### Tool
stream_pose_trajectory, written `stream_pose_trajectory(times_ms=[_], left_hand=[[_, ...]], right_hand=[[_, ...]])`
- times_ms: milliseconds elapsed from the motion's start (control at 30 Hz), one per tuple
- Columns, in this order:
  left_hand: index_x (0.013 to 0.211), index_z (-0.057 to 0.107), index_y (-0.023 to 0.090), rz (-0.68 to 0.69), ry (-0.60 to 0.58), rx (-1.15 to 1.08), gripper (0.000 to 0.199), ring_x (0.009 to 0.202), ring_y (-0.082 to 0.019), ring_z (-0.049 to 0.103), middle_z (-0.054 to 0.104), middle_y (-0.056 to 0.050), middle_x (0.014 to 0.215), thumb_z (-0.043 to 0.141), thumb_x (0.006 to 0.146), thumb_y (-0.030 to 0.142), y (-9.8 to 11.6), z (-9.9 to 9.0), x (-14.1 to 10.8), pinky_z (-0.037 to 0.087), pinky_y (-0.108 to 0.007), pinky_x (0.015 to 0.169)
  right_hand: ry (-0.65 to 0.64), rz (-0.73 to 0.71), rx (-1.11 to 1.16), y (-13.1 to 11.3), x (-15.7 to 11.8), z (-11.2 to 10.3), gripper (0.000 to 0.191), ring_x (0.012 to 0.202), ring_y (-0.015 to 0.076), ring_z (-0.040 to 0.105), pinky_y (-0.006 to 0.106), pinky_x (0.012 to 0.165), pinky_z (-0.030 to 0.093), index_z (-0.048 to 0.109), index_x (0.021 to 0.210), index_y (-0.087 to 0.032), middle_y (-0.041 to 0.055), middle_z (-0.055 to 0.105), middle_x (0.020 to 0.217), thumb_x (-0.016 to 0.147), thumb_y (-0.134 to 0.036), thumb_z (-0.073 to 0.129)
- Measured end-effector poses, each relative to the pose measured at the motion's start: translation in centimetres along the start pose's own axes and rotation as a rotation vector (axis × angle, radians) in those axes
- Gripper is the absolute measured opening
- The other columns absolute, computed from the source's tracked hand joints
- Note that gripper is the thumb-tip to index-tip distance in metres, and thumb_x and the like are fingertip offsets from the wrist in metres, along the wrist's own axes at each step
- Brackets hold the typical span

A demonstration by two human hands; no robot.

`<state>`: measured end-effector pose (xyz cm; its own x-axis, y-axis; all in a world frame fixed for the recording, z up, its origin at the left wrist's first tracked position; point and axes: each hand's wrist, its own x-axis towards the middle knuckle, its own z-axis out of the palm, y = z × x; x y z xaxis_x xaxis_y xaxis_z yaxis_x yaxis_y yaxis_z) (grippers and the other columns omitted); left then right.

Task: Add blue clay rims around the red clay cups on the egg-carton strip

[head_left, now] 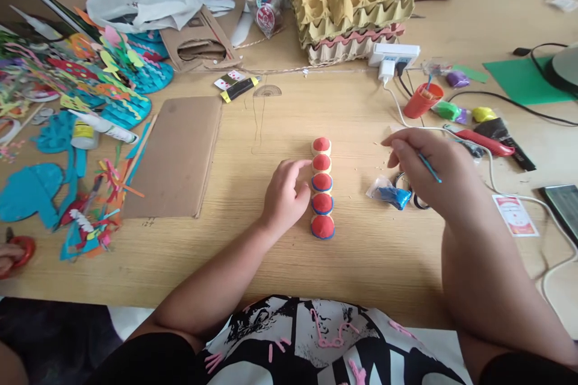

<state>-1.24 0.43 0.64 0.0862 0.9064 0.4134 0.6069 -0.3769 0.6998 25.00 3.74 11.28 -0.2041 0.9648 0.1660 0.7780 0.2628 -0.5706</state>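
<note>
A strip of several egg-carton cups [322,200] stands in a row on the table, each with a red domed top. The three nearest domes have blue edging round the base; the two farther ones show a pale rim. My left hand [286,195] is at the strip's left side, index finger stretched to the second-farthest cup and thumb apart. Raised to the right, my right hand [427,171] has its fingers pinched round a thin blue stick [430,168], whose tip is hidden. Below it lie a plastic-wrapped lump of blue clay [395,197] and partly hidden scissors [421,200].
On the left are a cardboard sheet [174,159], blue craft pieces [29,189] and a glue bottle [106,126]. Another person's hand [8,257] holds red scissors at the left edge. Egg trays [356,12], a power strip [397,54], a white cable and a red cup [422,101] sit farther back.
</note>
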Motion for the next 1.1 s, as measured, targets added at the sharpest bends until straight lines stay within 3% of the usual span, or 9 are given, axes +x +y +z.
stream_pose_trajectory(times_ms=[133, 267, 367, 467, 567, 700, 767, 900, 1100], left_hand=[[0.129, 0.058, 0.023, 0.003, 0.056, -0.074, 0.047, 0.113, -0.022, 0.061, 0.063, -0.009, 0.125, 0.056, 0.086, 0.005, 0.3, 0.2, -0.2, 0.056, -0.037, 0.090], [0.128, 0.059, 0.024, 0.032, 0.106, -0.086, 0.043, 0.110, -0.022, 0.060, 0.062, -0.009, 0.124, 0.057, 0.087, 0.008, 0.6, 0.2, -0.4, 0.055, -0.037, 0.086], [0.125, 0.061, 0.023, 0.025, 0.158, -0.112, 0.040, 0.110, -0.022, 0.059, 0.062, -0.009, 0.123, 0.057, 0.087, 0.009, 0.9, 0.0, -0.4, 0.052, -0.034, 0.078], [0.123, 0.062, 0.022, -0.003, 0.198, -0.157, 0.036, 0.112, -0.022, 0.059, 0.062, -0.010, 0.124, 0.057, 0.090, 0.012, 1.1, -0.1, -0.4, 0.051, -0.032, 0.074], [0.124, 0.061, 0.022, 0.036, 0.205, -0.201, 0.031, 0.115, -0.021, 0.059, 0.063, -0.010, 0.123, 0.059, 0.094, 0.017, 1.3, -0.2, -0.3, 0.052, -0.031, 0.077], [0.106, 0.068, 0.022, 0.109, 0.198, -0.163, 0.011, 0.116, -0.022, 0.061, 0.063, -0.009, 0.117, 0.064, 0.096, 0.025, 1.6, -0.2, -0.3, 0.054, -0.038, 0.093], [0.100, 0.070, 0.023, 0.127, 0.192, -0.123, 0.009, 0.115, -0.022, 0.062, 0.063, -0.008, 0.115, 0.062, 0.098, 0.026, 1.9, -0.3, -0.3, 0.052, -0.043, 0.102], [0.113, 0.069, 0.024, 0.215, 0.121, -0.097, 0.017, 0.119, -0.022, 0.061, 0.064, -0.008, 0.119, 0.064, 0.096, 0.024, 2.4, -0.2, -0.6, 0.050, -0.045, 0.107], [0.110, 0.072, 0.029, 0.379, 0.024, 0.059, 0.020, 0.129, -0.027, 0.053, 0.065, -0.007, 0.123, 0.068, 0.092, 0.023, 2.6, -0.2, -1.0, 0.046, -0.051, 0.114]], right_hand=[[-0.116, -0.120, -0.316, 2.1, -2.3, -0.8, 0.030, 0.085, 0.0282, 0.067, 0.039, 0.074, 0.045, 0.071, 0.105, -0.021, 0.0099, 0.076, 0.093, 0.092, -0.048, 0.068], [-0.099, -0.044, -0.611, 5.3, -4.7, 2.7, 0.046, 0.101, 0.0372, 0.063, 0.043, 0.077, 0.045, 0.071, 0.102, -0.016, 0.0164, 0.072, 0.100, 0.086, -0.059, 0.072], [-0.075, -0.046, -0.681, 6.7, -5.5, 4.6, 0.048, 0.097, 0.0352, 0.061, 0.042, 0.075, 0.043, 0.071, 0.094, -0.016, 0.0172, 0.069, 0.097, 0.090, -0.064, 0.064], [-0.054, -0.058, -0.610, 6.2, -5.4, 4.4, 0.045, 0.094, 0.0327, 0.061, 0.041, 0.075, 0.043, 0.070, 0.090, -0.016, 0.0163, 0.069, 0.097, 0.094, -0.060, 0.060], [-0.041, -0.068, -0.338, 4.0, -5.0, 3.5, 0.041, 0.092, 0.0297, 0.065, 0.039, 0.077, 0.046, 0.069, 0.103, -0.016, 0.0141, 0.071, 0.100, 0.095, -0.056, 0.062], [0.027, -0.093, -0.009, 1.5, -4.7, 4.5, 0.040, 0.088, 0.0259, 0.066, 0.036, 0.077, 0.048, 0.068, 0.117, -0.019, 0.0113, 0.072, 0.100, 0.095, -0.052, 0.063], [0.020, -0.156, 0.092, 1.3, -4.7, 6.0, 0.043, 0.088, 0.0253, 0.066, 0.037, 0.076, 0.050, 0.066, 0.123, -0.019, 0.0113, 0.071, 0.100, 0.095, -0.051, 0.064], [-0.012, -0.246, 0.125, 2.4, -4.9, 8.2, 0.044, 0.089, 0.0258, 0.066, 0.038, 0.077, 0.053, 0.063, 0.130, -0.019, 0.0122, 0.068, 0.102, 0.096, -0.047, 0.064], [-0.103, -0.350, 0.195, 3.0, -5.3, 8.3, 0.043, 0.084, 0.0231, 0.066, 0.036, 0.073, 0.053, 0.061, 0.133, -0.023, 0.0095, 0.067, 0.097, 0.098, -0.046, 0.062]])
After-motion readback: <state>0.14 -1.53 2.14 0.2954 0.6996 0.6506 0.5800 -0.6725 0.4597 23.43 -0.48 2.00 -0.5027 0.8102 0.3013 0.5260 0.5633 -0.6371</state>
